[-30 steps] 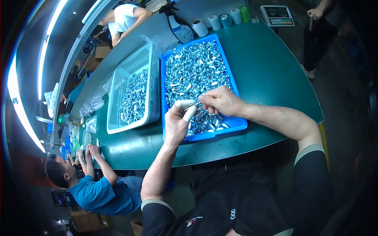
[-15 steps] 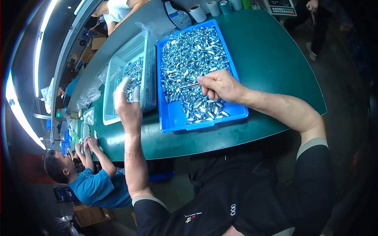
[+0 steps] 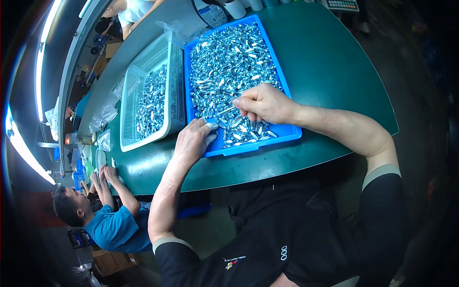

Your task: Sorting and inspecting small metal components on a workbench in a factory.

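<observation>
A shallow blue tray [image 3: 248, 149] is heaped with small shiny metal parts [image 3: 234, 62]. Over its near part, my right hand [image 3: 267, 104] is closed, pinching a thin metal rod [image 3: 225, 110] that points left across the pile. My left hand [image 3: 191, 141] is at the tray's near left corner, with pale covers on some fingertips. Its fingers are bent together low over the tray; whatever they may hold is hidden. Left of the tray stands a pale slatted plastic basket [image 3: 125, 115] holding more of the metal parts [image 3: 152, 103].
Both containers stand on a green table [image 3: 330, 71] with a curved right edge. Clear plastic bags [image 3: 104, 139] lie left of the basket. Rolls [image 3: 235, 8] and a keypad device [image 3: 342, 5] are at the back. A co-worker in a blue shirt [image 3: 117, 229] sits at the left.
My left hand has come from over the basket, rightward and down to the tray's near left corner, its fingers drawing together. My right hand keeps the rod, its tip now angled slightly lower.
</observation>
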`<control>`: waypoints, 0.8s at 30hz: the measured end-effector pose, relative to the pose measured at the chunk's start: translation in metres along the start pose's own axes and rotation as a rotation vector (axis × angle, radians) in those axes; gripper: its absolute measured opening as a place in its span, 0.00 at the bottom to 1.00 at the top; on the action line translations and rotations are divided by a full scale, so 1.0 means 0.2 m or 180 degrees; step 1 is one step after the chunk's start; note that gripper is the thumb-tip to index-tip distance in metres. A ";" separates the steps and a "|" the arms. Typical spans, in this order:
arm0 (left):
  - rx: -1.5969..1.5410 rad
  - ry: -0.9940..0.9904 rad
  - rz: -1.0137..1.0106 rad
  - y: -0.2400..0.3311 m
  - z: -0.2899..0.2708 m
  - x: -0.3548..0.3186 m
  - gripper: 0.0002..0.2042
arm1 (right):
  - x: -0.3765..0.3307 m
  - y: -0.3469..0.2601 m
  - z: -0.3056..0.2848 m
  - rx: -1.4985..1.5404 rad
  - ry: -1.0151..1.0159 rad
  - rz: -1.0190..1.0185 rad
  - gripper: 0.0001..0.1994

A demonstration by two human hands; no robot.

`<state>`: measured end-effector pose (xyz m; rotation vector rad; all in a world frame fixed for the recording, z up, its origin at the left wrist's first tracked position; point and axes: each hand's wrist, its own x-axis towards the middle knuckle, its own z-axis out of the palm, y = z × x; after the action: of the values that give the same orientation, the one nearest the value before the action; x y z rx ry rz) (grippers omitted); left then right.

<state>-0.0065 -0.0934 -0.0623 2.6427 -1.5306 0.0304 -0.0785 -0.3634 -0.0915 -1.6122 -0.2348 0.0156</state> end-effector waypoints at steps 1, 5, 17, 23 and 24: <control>0.0006 0.0035 -0.0020 0.00 0.01 0.00 0.12 | 0.00 0.00 0.01 -0.0087 -0.0045 0.0044 0.21; -0.0230 0.0298 -0.0141 0.03 0.01 0.00 0.11 | -0.01 0.00 0.01 -0.0778 -0.0204 -0.0124 0.17; -0.1234 0.0794 -0.0282 0.20 -0.04 0.09 0.09 | -0.03 0.02 0.02 -0.1656 0.0028 -0.0921 0.16; -0.1152 0.0916 -0.0111 0.26 -0.05 0.14 0.08 | -0.03 -0.01 0.02 -0.1364 -0.0313 -0.0542 0.20; -0.1044 0.0989 -0.0030 0.26 -0.05 0.15 0.08 | -0.03 -0.01 0.02 -0.1362 -0.0315 -0.0542 0.20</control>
<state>-0.0365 -0.1439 -0.0478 2.2645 -1.2964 0.1659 -0.0862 -0.3607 -0.0902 -2.0136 -0.4761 -0.0916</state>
